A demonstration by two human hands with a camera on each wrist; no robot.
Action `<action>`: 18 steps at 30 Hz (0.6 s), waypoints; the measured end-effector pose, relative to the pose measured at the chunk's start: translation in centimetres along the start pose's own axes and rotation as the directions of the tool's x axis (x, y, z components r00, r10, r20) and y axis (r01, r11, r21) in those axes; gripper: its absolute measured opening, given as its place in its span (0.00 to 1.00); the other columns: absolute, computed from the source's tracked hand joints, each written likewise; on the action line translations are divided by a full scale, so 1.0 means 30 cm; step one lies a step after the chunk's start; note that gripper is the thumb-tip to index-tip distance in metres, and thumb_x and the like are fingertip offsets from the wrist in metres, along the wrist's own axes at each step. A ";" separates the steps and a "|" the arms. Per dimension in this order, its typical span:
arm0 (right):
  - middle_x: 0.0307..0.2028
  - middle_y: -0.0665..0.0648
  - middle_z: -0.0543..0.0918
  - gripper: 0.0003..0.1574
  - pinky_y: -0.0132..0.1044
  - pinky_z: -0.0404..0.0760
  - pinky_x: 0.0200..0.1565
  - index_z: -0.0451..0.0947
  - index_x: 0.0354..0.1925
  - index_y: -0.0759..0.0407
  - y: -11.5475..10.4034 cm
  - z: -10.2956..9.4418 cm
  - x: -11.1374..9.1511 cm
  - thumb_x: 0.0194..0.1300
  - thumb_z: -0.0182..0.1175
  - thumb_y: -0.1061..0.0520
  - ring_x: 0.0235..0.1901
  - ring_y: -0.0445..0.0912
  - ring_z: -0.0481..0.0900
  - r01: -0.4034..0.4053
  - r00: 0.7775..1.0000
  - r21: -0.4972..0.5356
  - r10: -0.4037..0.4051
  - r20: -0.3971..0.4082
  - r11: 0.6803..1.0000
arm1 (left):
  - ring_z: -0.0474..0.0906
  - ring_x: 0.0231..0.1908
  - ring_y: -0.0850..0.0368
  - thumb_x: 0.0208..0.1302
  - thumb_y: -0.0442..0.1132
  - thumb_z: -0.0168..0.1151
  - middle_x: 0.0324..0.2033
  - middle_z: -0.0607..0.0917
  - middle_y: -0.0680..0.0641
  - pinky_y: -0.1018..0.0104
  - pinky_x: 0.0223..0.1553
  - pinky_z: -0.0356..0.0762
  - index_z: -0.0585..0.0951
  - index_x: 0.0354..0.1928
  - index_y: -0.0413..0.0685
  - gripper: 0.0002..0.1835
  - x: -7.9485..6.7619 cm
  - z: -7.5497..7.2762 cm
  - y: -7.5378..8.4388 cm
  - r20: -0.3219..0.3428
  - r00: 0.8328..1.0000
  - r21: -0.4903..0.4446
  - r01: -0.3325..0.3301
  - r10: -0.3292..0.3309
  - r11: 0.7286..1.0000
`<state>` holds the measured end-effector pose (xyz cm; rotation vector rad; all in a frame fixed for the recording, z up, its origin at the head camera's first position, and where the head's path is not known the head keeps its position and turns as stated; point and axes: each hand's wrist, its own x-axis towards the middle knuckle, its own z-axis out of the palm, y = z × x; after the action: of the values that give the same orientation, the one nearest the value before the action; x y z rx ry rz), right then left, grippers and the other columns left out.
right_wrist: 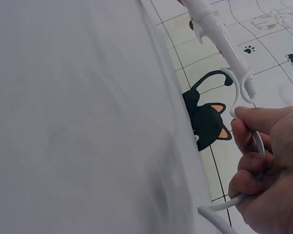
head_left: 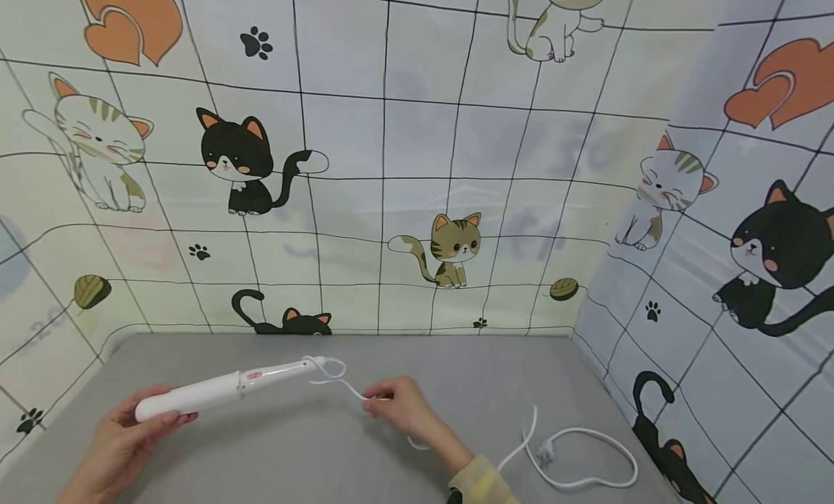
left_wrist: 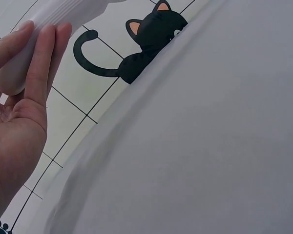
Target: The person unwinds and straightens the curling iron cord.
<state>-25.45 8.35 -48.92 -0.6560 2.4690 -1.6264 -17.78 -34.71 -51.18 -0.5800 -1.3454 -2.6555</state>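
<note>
A white hair-styling iron (head_left: 208,392) is held above the grey table, tilted slightly up toward the right. My left hand (head_left: 127,439) grips its thick rounded end between thumb and fingers; ridges run along this part in the left wrist view. The slimmer handle, with a pink button (head_left: 254,375), points right. From the handle's tip a white cord (head_left: 355,392) makes a small loop and runs to my right hand (head_left: 405,410), which pinches it between thumb and index finger. In the right wrist view the cord (right_wrist: 260,144) passes on through the curled fingers.
Further cord (head_left: 599,482) lies in a loose loop on the grey tabletop (head_left: 293,453) at the right, with a clear plug (head_left: 546,453) inside the loop. A cat-print curtain (head_left: 417,164) stands behind the table and along both sides.
</note>
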 end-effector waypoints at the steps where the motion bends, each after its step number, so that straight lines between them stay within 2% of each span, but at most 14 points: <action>1: 0.29 0.54 0.88 0.07 0.24 0.76 0.25 0.88 0.39 0.67 0.002 -0.006 -0.002 0.62 0.70 0.65 0.27 0.37 0.81 -0.001 1.000 -0.017 0.000 -0.017 1.000 | 0.87 0.45 0.40 0.67 0.08 0.39 0.51 0.84 0.43 0.54 0.53 0.86 0.82 0.59 0.38 0.31 -0.001 -0.001 0.001 -0.008 1.000 0.005 0.002 -0.002 1.000; 4: 0.32 0.51 0.88 0.05 0.26 0.81 0.28 0.89 0.39 0.65 0.011 -0.029 -0.007 0.64 0.70 0.63 0.30 0.37 0.82 0.004 0.998 -0.091 -0.009 -0.062 0.996 | 0.87 0.45 0.41 0.68 0.09 0.39 0.51 0.84 0.44 0.53 0.53 0.86 0.82 0.59 0.38 0.30 -0.010 -0.010 0.006 -0.019 1.000 0.011 0.008 -0.008 1.000; 8: 0.31 0.50 0.88 0.06 0.29 0.83 0.29 0.89 0.40 0.65 0.028 -0.081 -0.008 0.68 0.67 0.62 0.31 0.38 0.82 0.013 0.991 -0.152 -0.033 -0.129 0.988 | 0.87 0.46 0.42 0.70 0.10 0.37 0.52 0.84 0.44 0.52 0.54 0.86 0.82 0.60 0.39 0.30 -0.037 -0.037 0.017 -0.004 1.000 -0.025 0.021 -0.021 0.999; 10: 0.31 0.50 0.87 0.06 0.28 0.83 0.29 0.89 0.40 0.64 0.038 -0.112 -0.007 0.69 0.67 0.62 0.31 0.38 0.83 0.015 0.984 -0.167 -0.044 -0.171 0.986 | 0.87 0.47 0.43 0.70 0.10 0.37 0.52 0.84 0.44 0.52 0.53 0.87 0.82 0.60 0.38 0.30 -0.053 -0.054 0.023 -0.009 1.000 -0.040 0.025 -0.025 0.999; 13: 0.31 0.52 0.87 0.06 0.28 0.83 0.29 0.89 0.40 0.64 0.048 -0.155 -0.006 0.68 0.67 0.62 0.30 0.39 0.83 0.024 0.974 -0.167 -0.061 -0.219 0.986 | 0.86 0.46 0.44 0.70 0.10 0.40 0.50 0.84 0.45 0.51 0.52 0.88 0.83 0.58 0.38 0.29 -0.077 -0.082 0.033 -0.054 0.998 -0.041 0.039 -0.041 0.998; 18: 0.32 0.52 0.87 0.06 0.28 0.82 0.30 0.89 0.40 0.63 0.059 -0.193 -0.011 0.68 0.68 0.61 0.32 0.40 0.82 0.004 0.972 -0.165 -0.043 -0.231 0.986 | 0.87 0.45 0.41 0.69 0.09 0.40 0.50 0.85 0.43 0.50 0.52 0.87 0.83 0.58 0.36 0.29 -0.104 -0.122 0.045 -0.078 0.996 -0.057 0.029 -0.034 0.998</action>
<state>-27.55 13.99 -48.11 -0.5411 2.7962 -1.6050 -15.59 -38.66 -53.31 -0.4583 -1.2735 -2.7180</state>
